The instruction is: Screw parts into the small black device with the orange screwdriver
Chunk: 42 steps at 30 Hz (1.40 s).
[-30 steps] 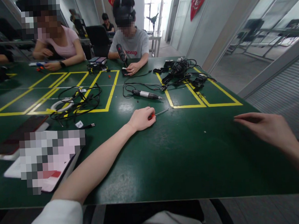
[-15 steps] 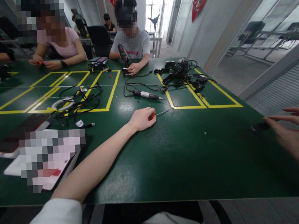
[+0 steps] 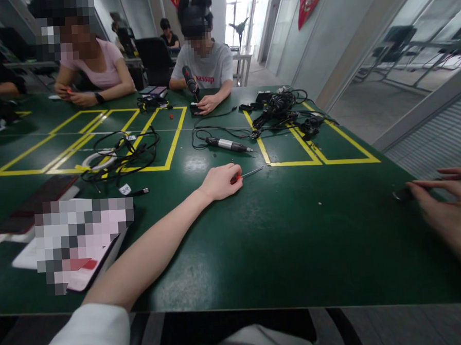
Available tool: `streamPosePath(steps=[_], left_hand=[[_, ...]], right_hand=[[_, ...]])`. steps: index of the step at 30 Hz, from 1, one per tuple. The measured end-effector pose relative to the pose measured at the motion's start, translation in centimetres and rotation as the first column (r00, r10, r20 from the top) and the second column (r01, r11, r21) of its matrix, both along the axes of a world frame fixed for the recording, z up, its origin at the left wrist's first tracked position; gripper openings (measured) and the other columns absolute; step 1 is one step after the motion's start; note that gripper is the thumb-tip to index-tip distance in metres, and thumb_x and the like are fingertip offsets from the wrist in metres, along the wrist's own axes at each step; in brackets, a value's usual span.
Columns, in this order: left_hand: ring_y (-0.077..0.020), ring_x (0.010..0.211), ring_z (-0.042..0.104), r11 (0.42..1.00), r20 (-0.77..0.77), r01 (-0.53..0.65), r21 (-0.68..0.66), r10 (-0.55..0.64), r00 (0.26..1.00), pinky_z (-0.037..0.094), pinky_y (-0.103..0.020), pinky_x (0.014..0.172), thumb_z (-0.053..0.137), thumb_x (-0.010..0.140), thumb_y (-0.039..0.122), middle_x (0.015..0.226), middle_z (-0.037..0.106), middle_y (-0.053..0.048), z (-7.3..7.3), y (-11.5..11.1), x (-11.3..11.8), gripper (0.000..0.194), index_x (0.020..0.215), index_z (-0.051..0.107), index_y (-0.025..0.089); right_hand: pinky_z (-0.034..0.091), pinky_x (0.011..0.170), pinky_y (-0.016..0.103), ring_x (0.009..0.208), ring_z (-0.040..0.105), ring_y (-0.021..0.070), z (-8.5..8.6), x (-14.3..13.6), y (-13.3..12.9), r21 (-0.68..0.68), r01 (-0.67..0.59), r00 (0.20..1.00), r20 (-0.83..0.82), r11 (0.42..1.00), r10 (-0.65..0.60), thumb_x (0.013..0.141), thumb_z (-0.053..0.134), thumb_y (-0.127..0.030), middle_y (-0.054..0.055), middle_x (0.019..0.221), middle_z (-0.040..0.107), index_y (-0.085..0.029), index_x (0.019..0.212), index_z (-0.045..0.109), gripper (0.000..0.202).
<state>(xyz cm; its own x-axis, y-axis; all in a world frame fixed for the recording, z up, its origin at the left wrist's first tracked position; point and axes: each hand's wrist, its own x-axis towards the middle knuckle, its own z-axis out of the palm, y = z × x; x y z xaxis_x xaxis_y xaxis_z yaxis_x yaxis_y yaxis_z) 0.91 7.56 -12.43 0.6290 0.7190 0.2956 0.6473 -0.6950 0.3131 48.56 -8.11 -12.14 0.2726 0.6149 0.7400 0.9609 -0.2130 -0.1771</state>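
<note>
My left hand (image 3: 223,182) rests on the green table, its fingers closed around a screwdriver (image 3: 252,172) with a red-and-black handle. The thin metal shaft points right, away from the palm. At the right edge of the view, my right hand (image 3: 450,202) has its thumb and index fingertips on a small black flat piece (image 3: 402,195) low over or on the table; I cannot tell which. Its other fingers are stretched out. Beyond my left hand lies an electric screwdriver (image 3: 227,144), black and silver, with a cord.
Black cables (image 3: 279,110) are heaped at the back right, and another coil (image 3: 148,151) lies on the left. A phone (image 3: 35,203) and a blurred pink-and-white item (image 3: 113,220) sit at front left. Across the table, a person in grey (image 3: 204,66) holds a power driver (image 3: 189,81).
The whole view has shifted slightly. My left hand keeps the screwdriver in the same place, and my right fingertips remain at the small black piece.
</note>
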Motion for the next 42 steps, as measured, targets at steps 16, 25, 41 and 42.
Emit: streamPosePath(steps=[16, 25, 41, 42], left_hand=[[-0.0203, 0.08, 0.065, 1.0, 0.001, 0.006, 0.0, -0.006, 1.0, 0.046, -0.032, 0.071, 0.053, 0.093, 0.031, 0.095, 0.071, -0.005, 0.0, 0.0, 0.0, 0.017, 0.096, 0.067, 0.021], [-0.0199, 0.078, 0.064, 1.0, -0.007, 0.002, -0.002, -0.002, 1.0, 0.046, -0.032, 0.071, 0.052, 0.093, 0.032, 0.094, 0.071, -0.005, 0.0, 0.0, 0.0, 0.019, 0.096, 0.067, 0.02], [-0.0197, 0.078, 0.063, 1.0, -0.003, 0.007, 0.011, -0.007, 1.0, 0.045, -0.031, 0.07, 0.053, 0.093, 0.031, 0.093, 0.071, -0.005, 0.0, 0.0, 0.0, 0.018, 0.096, 0.067, 0.02], [-0.0198, 0.079, 0.064, 1.0, -0.003, 0.007, 0.011, -0.007, 1.0, 0.045, -0.031, 0.071, 0.053, 0.093, 0.031, 0.094, 0.071, -0.005, 0.0, 0.0, 0.0, 0.018, 0.097, 0.067, 0.02]], right_hand=[[0.055, 0.083, 0.052, 0.099, 0.069, 0.0374, -0.4, -0.9, -0.8, -0.038, 0.005, 0.999, 0.047, 0.999, -0.003, 0.085, 0.061, -0.037, 0.019, 0.105, 0.072, -0.023, 0.068, 0.063, 0.022], [0.049, 0.062, 0.042, 0.08, 0.065, 0.0316, -1.8, 1.5, -0.3, 0.054, -0.137, 0.973, 0.195, 0.989, 0.124, 0.079, 0.062, -0.045, 0.015, 0.095, 0.069, -0.021, 0.064, 0.064, 0.028], [0.052, 0.06, 0.044, 0.086, 0.071, 0.035, -1.5, 0.4, -0.9, 0.0, -0.081, 0.974, 0.211, 0.997, 0.079, 0.083, 0.057, -0.046, 0.021, 0.115, 0.071, -0.017, 0.076, 0.069, 0.032], [0.052, 0.06, 0.044, 0.086, 0.071, 0.0354, -1.5, 0.3, -0.9, -0.008, -0.085, 0.973, 0.216, 0.996, 0.084, 0.083, 0.056, -0.046, 0.021, 0.115, 0.071, -0.017, 0.076, 0.069, 0.033]])
